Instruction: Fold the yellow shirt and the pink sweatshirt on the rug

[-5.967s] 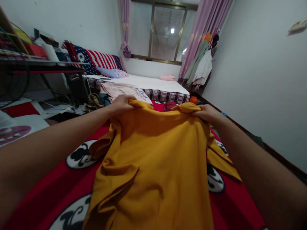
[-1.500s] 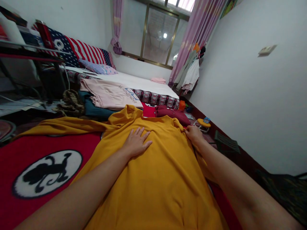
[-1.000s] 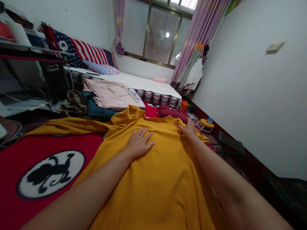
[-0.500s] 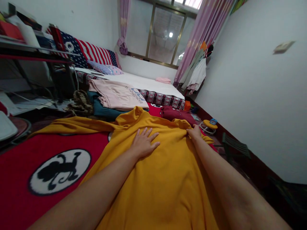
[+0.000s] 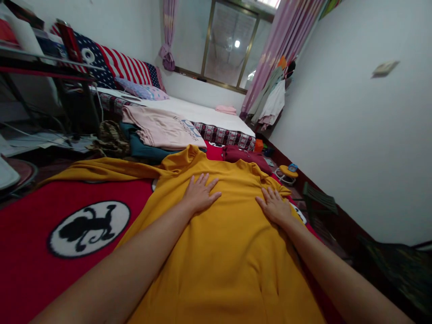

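A mustard-yellow long-sleeved garment lies spread over a red blanket with monkey figures in white ovals. Its left-hand sleeve stretches out to the left, while the right-hand sleeve is bunched near the shoulder. My left hand rests flat on the upper chest of the garment, fingers spread. On the right side of the chest, below the shoulder, my right hand also lies flat with its fingers apart. Neither hand grips the cloth.
Beyond the collar lie a folded pink garment on teal cloth and a folded maroon garment. A bed stands under the window. At right are a yellow stool and a dark green folding stool; a desk is at left.
My right hand has let go of the garment's right shoulder edge and come down flat onto the cloth. My left hand stays flat on the chest. The view has shifted slightly.
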Demonstrator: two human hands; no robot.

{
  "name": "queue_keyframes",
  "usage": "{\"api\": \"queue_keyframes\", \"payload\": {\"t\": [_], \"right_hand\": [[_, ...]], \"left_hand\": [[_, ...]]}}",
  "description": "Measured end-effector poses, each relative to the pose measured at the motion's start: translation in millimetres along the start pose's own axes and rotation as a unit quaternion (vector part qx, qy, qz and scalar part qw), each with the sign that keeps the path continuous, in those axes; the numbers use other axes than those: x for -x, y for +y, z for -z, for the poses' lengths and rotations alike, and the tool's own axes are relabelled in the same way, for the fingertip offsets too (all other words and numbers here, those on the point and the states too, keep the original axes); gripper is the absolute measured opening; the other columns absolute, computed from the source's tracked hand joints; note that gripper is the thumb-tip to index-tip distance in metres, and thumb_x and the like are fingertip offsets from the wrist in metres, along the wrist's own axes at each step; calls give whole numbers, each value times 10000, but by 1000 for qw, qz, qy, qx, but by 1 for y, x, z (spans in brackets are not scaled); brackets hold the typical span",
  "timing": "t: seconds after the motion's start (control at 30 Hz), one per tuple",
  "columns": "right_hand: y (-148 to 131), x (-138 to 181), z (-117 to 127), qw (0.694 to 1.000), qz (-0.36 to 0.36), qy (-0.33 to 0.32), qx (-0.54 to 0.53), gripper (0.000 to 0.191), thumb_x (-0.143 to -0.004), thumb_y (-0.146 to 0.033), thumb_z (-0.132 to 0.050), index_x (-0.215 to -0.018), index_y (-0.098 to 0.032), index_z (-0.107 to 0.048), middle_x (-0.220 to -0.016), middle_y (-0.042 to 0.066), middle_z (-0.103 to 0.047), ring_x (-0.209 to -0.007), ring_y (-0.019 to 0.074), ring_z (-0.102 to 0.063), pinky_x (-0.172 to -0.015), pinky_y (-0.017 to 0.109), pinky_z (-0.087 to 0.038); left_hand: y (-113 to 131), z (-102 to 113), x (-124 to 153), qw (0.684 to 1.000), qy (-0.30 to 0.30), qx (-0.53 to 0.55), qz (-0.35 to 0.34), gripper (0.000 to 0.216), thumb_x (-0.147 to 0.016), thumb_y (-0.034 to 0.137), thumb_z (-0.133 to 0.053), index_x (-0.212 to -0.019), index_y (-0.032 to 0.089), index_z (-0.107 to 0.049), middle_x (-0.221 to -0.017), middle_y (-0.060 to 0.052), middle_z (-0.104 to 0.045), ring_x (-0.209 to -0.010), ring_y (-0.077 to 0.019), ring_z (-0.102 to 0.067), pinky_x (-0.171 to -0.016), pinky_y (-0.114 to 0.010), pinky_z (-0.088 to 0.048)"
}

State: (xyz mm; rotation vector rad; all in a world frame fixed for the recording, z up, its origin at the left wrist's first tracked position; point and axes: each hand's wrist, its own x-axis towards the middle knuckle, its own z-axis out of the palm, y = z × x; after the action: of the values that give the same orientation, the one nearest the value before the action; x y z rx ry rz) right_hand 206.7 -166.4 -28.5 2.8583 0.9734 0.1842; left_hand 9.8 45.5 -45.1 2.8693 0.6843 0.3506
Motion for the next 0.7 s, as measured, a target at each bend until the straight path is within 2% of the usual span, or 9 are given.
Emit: {"api": "queue_keyframes", "payload": {"t": [0.07, 0.17, 0.27, 0.33, 0.43, 0.5, 0.6, 0.7], "right_hand": [[-13, 3, 13, 1000, -14, 1, 15, 619, -946, -500, -395, -1456, -151, -398, -1554, 180, -283, -1441, 373, -203, -1095, 650, -170], [-57, 14, 26, 997, 59, 30, -45, 654, -901, -461, -508, -1465, -157, -374, -1577, 158, -231, -1460, 341, -159, -1122, 605, -177], [-102, 22, 24, 979, 119, 23, -164, 656, -936, -492, -438, -1502, -196, -291, -1584, 117, -231, -1459, 282, -198, -1131, 552, -228], [-120, 24, 16, 973, 120, 26, -194, 614, -961, -499, -378, -1479, -171, -343, -1564, 131, -281, -1452, 292, -217, -1132, 573, -206], [-127, 22, 7, 973, 116, 55, -194, 542, -972, -468, -372, -1410, -161, -457, -1536, 140, -341, -1441, 319, -238, -1123, 606, -178], [-125, 21, 4, 970, 121, 67, -201, 500, -969, -437, -396, -1385, -175, -489, -1522, 133, -372, -1429, 311, -273, -1121, 583, -203], [-121, 22, 4, 967, 131, 77, -203, 470, -967, -405, -412, -1365, -175, -511, -1507, 138, -396, -1419, 295, -299, -1120, 545, -230], [-119, 23, 5, 967, 135, 73, -204, 475, -968, -399, -414, -1374, -169, -502, -1511, 145, -387, -1422, 296, -292, -1122, 547, -221]], "left_hand": [[0, -1, -1, 1000, 1, -2, -2, 679, -916, 668, -260, -1492, 314, -324, -1585, -99, -230, -1468, -284, -174, -1160, -556, -105], [-1, -2, -1, 1000, 7, -1, -4, 675, -915, 668, -272, -1483, 311, -346, -1579, -100, -248, -1465, -288, -186, -1158, -561, -108], [-2, -2, 0, 1000, 16, 10, -11, 645, -924, 639, -311, -1458, 288, -398, -1566, -104, -284, -1454, -290, -222, -1159, -557, -134], [-5, -1, 0, 999, 29, 27, -10, 605, -929, 585, -375, -1425, 247, -454, -1541, -117, -338, -1434, -287, -277, -1163, -525, -179], [-13, 2, -7, 993, 84, 80, 19, 570, -917, 461, -481, -1403, 164, -476, -1493, -151, -408, -1385, -264, -374, -1145, -408, -292], [-22, 7, -15, 984, 124, 116, 45, 592, -912, 407, -500, -1428, 124, -433, -1504, -168, -383, -1391, -248, -366, -1131, -352, -320], [-42, 16, -29, 978, 149, 124, 71, 615, -930, 410, -461, -1471, 136, -361, -1557, -159, -285, -1432, -248, -290, -1146, -362, -293], [-64, 21, -34, 979, 135, 72, 135, 643, -936, 428, -426, -1504, 158, -292, -1561, -153, -276, -1423, -276, -305, -1135, -393, -306]]}}
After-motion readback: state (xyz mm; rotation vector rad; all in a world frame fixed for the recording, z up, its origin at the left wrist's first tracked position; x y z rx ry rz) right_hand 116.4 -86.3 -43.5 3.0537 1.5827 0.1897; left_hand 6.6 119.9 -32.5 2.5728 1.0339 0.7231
